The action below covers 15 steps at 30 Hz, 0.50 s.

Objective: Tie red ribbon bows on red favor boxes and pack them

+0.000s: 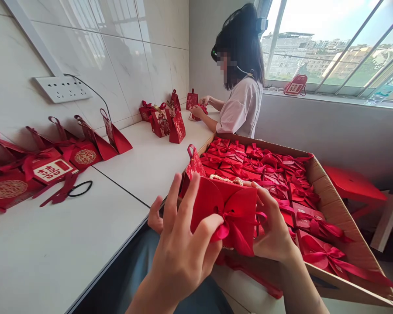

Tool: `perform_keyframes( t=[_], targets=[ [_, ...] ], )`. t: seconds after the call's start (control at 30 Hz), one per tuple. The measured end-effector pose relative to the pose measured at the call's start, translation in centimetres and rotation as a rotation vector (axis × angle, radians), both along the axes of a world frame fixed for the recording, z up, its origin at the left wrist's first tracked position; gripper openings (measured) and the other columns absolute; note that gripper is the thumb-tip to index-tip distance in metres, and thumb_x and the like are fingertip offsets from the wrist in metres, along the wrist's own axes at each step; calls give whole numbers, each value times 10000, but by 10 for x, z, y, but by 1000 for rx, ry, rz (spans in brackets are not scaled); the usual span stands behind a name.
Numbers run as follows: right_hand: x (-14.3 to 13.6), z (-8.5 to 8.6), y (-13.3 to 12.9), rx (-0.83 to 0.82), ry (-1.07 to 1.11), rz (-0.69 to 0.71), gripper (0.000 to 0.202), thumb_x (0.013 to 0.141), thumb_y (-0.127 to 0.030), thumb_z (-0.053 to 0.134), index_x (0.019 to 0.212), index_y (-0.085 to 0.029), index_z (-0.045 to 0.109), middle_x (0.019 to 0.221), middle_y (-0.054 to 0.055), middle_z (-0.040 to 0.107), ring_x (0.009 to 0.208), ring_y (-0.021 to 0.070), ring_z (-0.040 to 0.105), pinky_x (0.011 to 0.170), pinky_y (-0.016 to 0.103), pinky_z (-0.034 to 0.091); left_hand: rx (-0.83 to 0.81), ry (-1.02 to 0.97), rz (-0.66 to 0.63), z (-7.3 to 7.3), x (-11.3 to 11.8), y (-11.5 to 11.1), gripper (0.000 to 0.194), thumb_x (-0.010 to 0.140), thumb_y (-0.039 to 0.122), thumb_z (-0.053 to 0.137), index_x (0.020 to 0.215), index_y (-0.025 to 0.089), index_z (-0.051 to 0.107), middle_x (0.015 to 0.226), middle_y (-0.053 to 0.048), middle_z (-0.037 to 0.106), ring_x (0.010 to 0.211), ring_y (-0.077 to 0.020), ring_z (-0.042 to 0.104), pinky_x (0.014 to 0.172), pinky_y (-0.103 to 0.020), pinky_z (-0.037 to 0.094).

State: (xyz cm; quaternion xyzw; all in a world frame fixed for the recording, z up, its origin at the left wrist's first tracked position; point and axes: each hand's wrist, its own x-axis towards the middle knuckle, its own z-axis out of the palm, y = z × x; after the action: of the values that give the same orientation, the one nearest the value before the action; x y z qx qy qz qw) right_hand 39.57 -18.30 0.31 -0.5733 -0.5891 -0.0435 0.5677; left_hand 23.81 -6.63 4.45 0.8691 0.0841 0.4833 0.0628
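Note:
A red gift box [244, 203] with overlapping rounded flaps is held up before me, tied with a shiny red ribbon [231, 224]. My left hand [180, 248] pinches the ribbon at the bow between thumb and forefinger, its other fingers raised. At the box's right side, my right hand [275, 231] grips it, with some fingertips hidden behind. A cream beaded or twisted cord [221, 178] shows along the box's top edge. Just beyond stands a large cardboard carton [340, 203] packed with similar ribboned red boxes [311, 213].
Red gift bags [85, 152] line the tiled wall on the white table [52, 244], beside a black loop [80, 188]. Farther back stand more red boxes [177, 128]. A co-worker [240, 104] handles a small red box there. A red stool [353, 183] is right of the carton.

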Motion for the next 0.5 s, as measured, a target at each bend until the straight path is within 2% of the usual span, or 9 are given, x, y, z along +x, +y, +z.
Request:
perform_keyframes(
  t=[0.1,0.2,0.33,0.5],
  targets=[
    [-2,2,0,23,15,-18,1035,596,-204,850,1458,-314,288,1429,113,438,1285,343,472,908,442,571,102,-118,6,0,-2,-1,112,841,131,583,867,215,652,1047,-77,576,1134,-227,505,937,-384,316],
    [-5,3,-1,34,50,-33,1014,596,-217,851,1449,-312,310,1423,115,443,1275,341,483,918,435,563,183,-153,-23,1,-7,-3,159,784,108,663,879,233,685,808,-8,528,866,-148,541,830,-314,361],
    [-7,5,-3,45,86,-25,995,604,-230,848,1442,-322,319,1426,107,437,1288,341,469,968,460,524,157,-156,-43,4,-11,-5,157,776,100,669,843,240,689,727,17,525,756,-124,527,828,-315,377],
    [-8,6,-3,42,93,-24,1028,589,-221,858,1449,-318,302,1432,124,424,1296,359,455,967,501,513,108,-180,-88,3,-6,-11,133,781,92,657,861,197,668,773,5,528,791,-133,520,886,-377,406]
  ],
)
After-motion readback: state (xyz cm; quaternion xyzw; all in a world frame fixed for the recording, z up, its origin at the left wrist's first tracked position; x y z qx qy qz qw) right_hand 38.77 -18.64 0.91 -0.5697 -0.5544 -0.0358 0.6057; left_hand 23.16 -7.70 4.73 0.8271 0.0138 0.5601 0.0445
